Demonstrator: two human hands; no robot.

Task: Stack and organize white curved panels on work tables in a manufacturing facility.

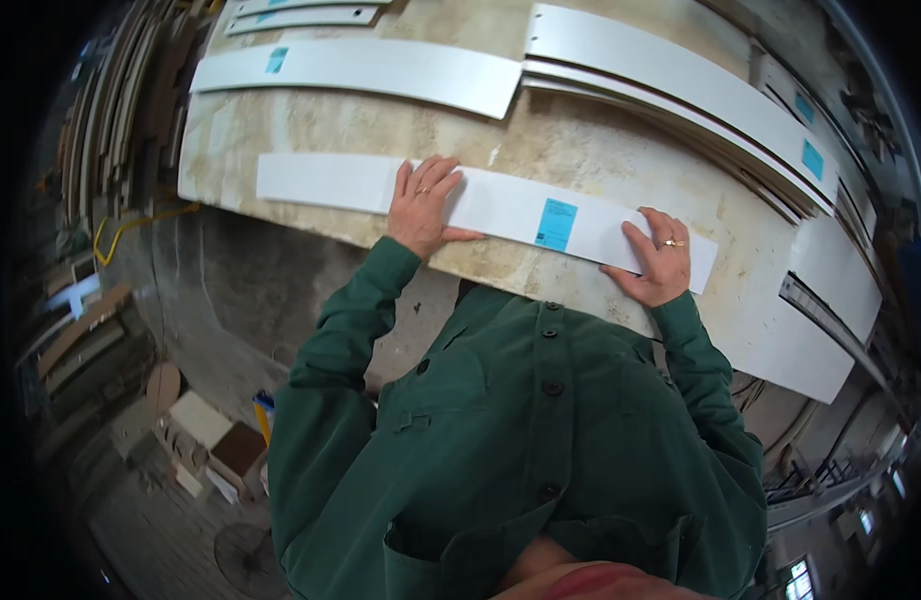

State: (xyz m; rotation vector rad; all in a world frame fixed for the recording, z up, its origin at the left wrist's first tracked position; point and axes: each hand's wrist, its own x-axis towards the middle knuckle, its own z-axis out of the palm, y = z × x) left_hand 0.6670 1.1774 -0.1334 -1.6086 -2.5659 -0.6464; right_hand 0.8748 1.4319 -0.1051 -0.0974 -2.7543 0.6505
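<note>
A long narrow white board (505, 205) lies flat along the near side of the worktable, slanting down toward the right. A blue label (556, 224) is stuck on its face between my hands. My left hand (420, 208) grips the board left of its middle, fingers over the face toward the far edge and thumb at the near edge. Close to the right end, my right hand (660, 258) grips it across its width in much the same way, fingers bent and thumb at the near edge. The undersides of both hands are hidden.
Beyond the board, a longer white panel (380, 72) lies on the stained worktable (320, 122). Stacked white panels (670, 85) stand at the back right, narrow strips (305, 17) at the back left. Upright boards (130, 110) crowd the table's left side. A white panel (805, 350) borders the right.
</note>
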